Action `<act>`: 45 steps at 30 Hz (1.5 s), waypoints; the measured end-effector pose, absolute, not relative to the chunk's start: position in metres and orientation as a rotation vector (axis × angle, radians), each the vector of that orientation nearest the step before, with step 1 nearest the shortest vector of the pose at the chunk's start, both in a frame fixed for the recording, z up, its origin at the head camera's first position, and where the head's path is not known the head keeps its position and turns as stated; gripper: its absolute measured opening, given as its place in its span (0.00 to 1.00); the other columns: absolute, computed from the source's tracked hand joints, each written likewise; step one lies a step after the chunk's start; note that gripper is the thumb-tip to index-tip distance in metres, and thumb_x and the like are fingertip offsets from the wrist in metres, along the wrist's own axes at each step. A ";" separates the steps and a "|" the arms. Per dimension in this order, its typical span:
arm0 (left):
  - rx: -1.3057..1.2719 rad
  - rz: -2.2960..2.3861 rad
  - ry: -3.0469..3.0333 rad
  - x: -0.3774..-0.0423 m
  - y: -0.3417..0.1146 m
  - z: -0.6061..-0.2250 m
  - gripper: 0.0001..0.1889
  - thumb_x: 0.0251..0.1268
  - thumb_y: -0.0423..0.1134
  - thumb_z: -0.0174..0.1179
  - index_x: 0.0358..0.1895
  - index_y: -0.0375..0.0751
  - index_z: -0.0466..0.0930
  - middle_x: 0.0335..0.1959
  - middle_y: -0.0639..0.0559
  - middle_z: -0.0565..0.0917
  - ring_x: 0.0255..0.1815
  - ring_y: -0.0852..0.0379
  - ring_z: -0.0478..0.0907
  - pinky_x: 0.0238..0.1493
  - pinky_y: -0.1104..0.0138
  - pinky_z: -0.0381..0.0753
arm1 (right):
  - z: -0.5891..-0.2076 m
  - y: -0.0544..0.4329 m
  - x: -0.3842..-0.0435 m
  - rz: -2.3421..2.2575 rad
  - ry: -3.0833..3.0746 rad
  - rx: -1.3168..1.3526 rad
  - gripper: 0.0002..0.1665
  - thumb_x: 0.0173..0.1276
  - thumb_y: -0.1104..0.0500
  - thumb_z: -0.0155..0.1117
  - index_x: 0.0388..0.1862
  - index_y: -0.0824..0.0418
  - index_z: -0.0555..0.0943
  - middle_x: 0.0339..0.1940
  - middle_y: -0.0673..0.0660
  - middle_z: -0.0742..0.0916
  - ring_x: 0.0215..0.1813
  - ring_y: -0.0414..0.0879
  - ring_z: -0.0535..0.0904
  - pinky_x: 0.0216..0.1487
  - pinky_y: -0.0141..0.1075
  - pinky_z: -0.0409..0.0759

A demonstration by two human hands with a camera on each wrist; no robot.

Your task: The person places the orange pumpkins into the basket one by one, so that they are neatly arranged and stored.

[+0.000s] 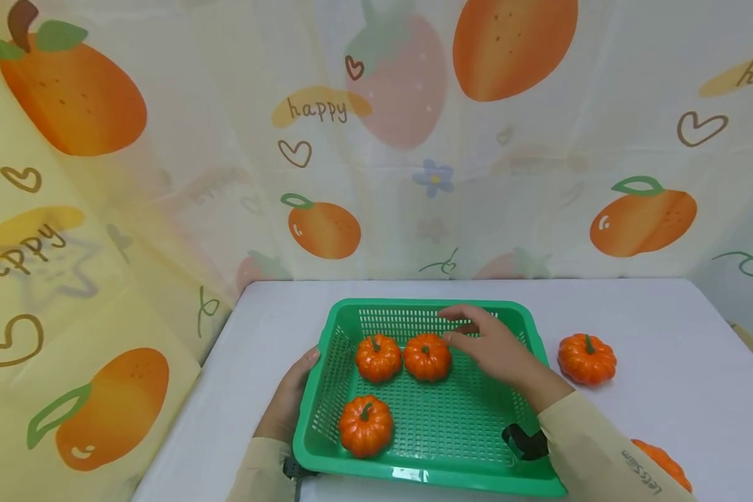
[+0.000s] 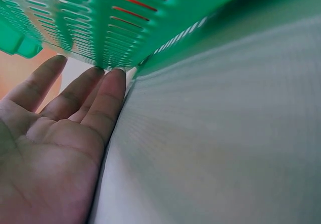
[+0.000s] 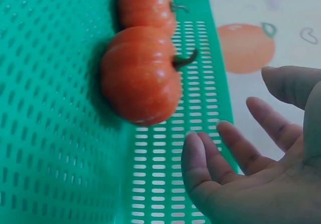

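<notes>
A green plastic basket [image 1: 439, 481] with slotted walls stands on the table. Inside it sit three small orange pumpkins: one at the back left [image 1: 378, 359], one at the back middle [image 1: 428, 358] and one at the front left [image 1: 366, 427]. My left hand [image 1: 293, 390] touches the basket's left side, its fingers [image 2: 108, 91] extended against the outer wall in the left wrist view. Over the basket's back right, my right hand [image 1: 486, 341] hovers with spread, slightly bent fingers beside the back middle pumpkin [image 3: 141, 76]. Nothing lies between those fingers.
To the right of the basket, one more pumpkin [image 1: 587, 359] rests on the white table [image 1: 684, 355]. Another pumpkin [image 1: 664, 461] is partly hidden behind the right sleeve. A fruit-patterned curtain [image 1: 389, 181] hangs behind the table and along its left.
</notes>
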State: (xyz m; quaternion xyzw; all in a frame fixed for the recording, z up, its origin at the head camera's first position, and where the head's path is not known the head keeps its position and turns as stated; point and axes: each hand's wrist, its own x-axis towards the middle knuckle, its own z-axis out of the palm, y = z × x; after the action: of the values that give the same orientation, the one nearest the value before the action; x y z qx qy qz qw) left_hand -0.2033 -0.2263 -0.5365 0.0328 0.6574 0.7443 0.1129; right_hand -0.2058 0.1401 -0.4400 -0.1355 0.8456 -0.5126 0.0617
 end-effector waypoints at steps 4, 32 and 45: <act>0.100 2.188 1.943 -0.204 -0.226 -0.536 0.37 0.79 0.64 0.48 0.87 0.59 0.64 0.80 0.47 0.73 0.78 0.37 0.71 0.65 0.45 0.77 | -0.437 0.143 -0.205 -1.601 2.555 -0.427 0.27 0.84 0.51 0.66 0.74 0.61 0.78 0.73 0.62 0.80 0.68 0.61 0.77 0.60 0.60 0.81; 0.105 2.209 1.889 -0.203 -0.224 -0.535 0.36 0.80 0.61 0.46 0.87 0.57 0.64 0.80 0.44 0.73 0.77 0.37 0.71 0.66 0.46 0.77 | -0.420 0.168 -0.189 -1.912 2.447 -0.385 0.26 0.87 0.54 0.62 0.77 0.60 0.75 0.74 0.64 0.79 0.68 0.57 0.77 0.60 0.45 0.82; 0.095 2.192 1.898 -0.200 -0.224 -0.536 0.36 0.80 0.62 0.46 0.87 0.58 0.64 0.82 0.47 0.70 0.81 0.38 0.66 0.72 0.43 0.69 | -0.409 0.174 -0.175 -1.958 2.453 -0.413 0.25 0.87 0.55 0.61 0.76 0.61 0.75 0.73 0.60 0.80 0.68 0.56 0.76 0.59 0.38 0.82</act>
State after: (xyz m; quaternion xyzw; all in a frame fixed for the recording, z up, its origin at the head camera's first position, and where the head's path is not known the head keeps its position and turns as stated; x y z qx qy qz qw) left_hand -0.2003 -0.2245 -0.5363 0.0324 0.6495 0.7502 0.1198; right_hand -0.1745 0.1743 -0.4093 -0.1303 0.7748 -0.6185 -0.0123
